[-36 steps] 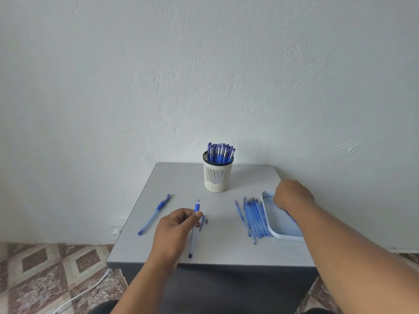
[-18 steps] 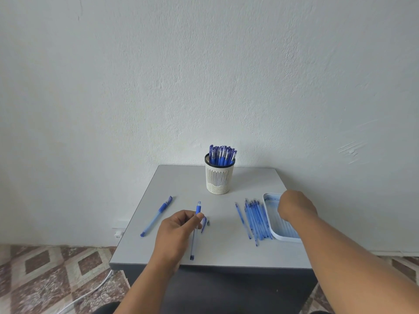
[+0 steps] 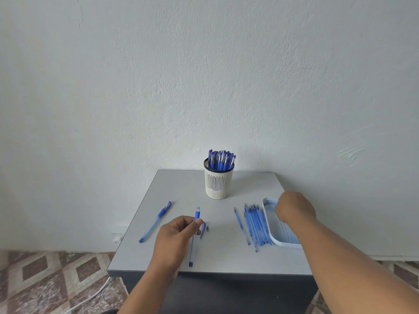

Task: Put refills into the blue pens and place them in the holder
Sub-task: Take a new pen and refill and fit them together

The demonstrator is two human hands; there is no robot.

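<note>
Head view: the left hand (image 3: 179, 234) pinches an empty pen barrel (image 3: 194, 236), its long axis running away from the person. The refills (image 3: 255, 225) lie parallel to it on the surface (image 3: 181, 186), off to the right, nearest the right hand (image 3: 294, 210), whose curled fingers are hidden over the tray (image 3: 284, 242); whether it holds anything I cannot tell. The holder (image 3: 218, 181) behind is packed with pens.

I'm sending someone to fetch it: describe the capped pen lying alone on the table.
On the grey table, look left of the white pen holder. The capped blue pen lies slanted near the left edge, alone; no hand touches it.
</note>
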